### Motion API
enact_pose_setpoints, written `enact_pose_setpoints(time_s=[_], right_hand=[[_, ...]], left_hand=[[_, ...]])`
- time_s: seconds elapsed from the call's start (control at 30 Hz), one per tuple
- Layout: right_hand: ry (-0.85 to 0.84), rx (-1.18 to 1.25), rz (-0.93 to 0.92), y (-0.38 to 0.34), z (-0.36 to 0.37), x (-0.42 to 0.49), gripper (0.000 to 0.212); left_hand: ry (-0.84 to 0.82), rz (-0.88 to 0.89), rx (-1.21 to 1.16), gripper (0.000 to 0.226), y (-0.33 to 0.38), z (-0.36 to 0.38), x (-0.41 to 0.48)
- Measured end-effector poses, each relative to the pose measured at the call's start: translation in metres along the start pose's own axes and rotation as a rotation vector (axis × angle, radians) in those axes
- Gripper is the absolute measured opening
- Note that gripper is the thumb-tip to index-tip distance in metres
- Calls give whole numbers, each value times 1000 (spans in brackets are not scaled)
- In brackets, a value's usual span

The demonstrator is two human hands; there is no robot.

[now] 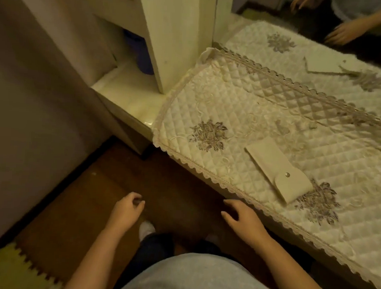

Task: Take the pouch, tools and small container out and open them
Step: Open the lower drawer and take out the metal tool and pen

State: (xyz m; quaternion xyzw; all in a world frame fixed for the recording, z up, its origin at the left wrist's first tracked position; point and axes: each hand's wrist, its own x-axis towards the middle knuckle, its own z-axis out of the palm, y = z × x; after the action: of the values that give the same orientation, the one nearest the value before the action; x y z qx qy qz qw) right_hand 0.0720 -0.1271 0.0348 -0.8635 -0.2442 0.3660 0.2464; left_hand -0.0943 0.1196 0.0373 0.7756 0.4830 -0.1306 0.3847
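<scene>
A cream pouch [278, 171] with a snap-button flap lies closed on the quilted, embroidered table cover [214, 101], near the table's front edge. My right hand [242, 217] hovers over the floor just in front of that edge, left of the pouch, fingers spread and holding nothing. My left hand [126, 209] hangs further left over the wooden floor, fingers loosely curled, with nothing visible in it. No tools or small container can be seen.
A mirror [323, 25] behind the table reflects the cover, the pouch and my hands. A cream cabinet [169, 32] stands at the left with a low shelf holding a blue object [141, 53]. A green foam mat [8, 271] covers the floor's near left corner.
</scene>
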Motion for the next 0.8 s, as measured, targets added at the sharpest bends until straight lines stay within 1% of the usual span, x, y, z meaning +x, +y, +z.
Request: enact_pose_setpoints(time_s=[0.07,0.13,0.23,0.33,0.47,0.53,0.63,0.7,0.8], right_hand=[[-144,-37,33,-19,14,23,47],[-228,-51,80,-40,31,47,46],[-261,-3,169,-71,62,79,44],[-221,59,284,-108,99,101,39],[-227,42,362,-167,155,128,36],[-241,18,351,-201,178,142,39],[-248,78,305,-251,201,158,39],[-248,139,289,-276,207,164,39],[-194,278,282,-297,202,166,36]], left_hand=[[26,-135,-157,27,-36,-11,3],[67,-268,-322,24,-73,-19,8],[81,-437,-572,25,-125,-37,14],[97,-545,-706,28,-178,-67,24],[127,-640,-755,28,-255,-116,39],[143,-673,-765,27,-286,-139,45],[135,-699,-719,27,-315,-170,60],[111,-673,-674,27,-320,-188,78],[63,-527,-569,25,-302,-213,112]])
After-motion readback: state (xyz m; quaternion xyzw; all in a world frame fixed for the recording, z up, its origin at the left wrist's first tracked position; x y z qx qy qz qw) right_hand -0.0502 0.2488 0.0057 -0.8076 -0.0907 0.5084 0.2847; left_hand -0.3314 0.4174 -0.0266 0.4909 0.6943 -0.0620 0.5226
